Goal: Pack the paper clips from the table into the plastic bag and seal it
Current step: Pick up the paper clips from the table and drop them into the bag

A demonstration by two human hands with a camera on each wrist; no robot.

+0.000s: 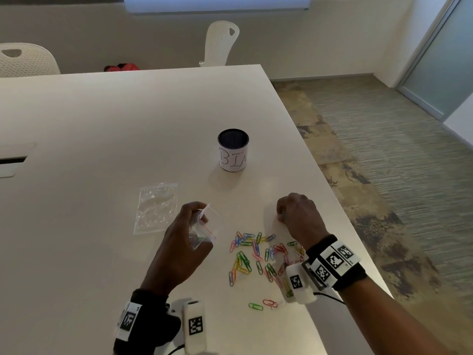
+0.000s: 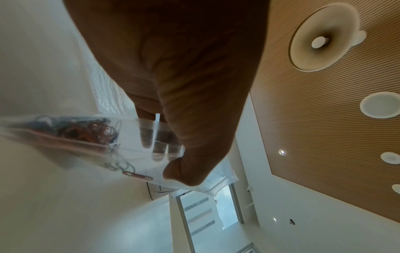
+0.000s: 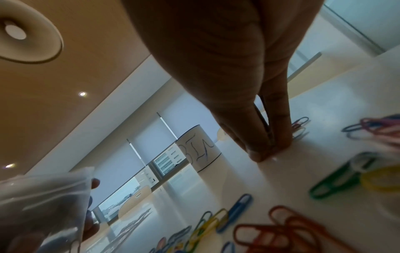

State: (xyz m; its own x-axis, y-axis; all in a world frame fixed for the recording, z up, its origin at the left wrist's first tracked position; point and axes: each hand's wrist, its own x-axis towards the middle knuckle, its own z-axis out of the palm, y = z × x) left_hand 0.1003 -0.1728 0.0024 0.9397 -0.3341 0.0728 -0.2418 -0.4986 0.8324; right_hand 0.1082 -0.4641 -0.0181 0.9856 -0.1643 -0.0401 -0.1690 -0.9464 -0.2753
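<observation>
My left hand (image 1: 201,219) holds a small clear zip bag (image 1: 202,235) with a red seal line just above the table, its mouth tilted toward the right. In the left wrist view my thumb and fingers (image 2: 159,150) pinch the bag (image 2: 121,147), and several coloured clips lie inside it. A loose heap of coloured paper clips (image 1: 258,254) is spread on the white table (image 1: 102,124) between my hands. My right hand (image 1: 282,213) is past the heap with its fingertips down on the table. In the right wrist view thumb and finger (image 3: 279,130) pinch a thin dark clip (image 3: 263,118).
A second clear bag (image 1: 156,208) lies flat left of my left hand. A dark mesh cup with a white label (image 1: 233,153) stands behind the clips. The table's right edge (image 1: 340,201) runs close to my right hand. Two white chairs (image 1: 221,43) stand at the far side.
</observation>
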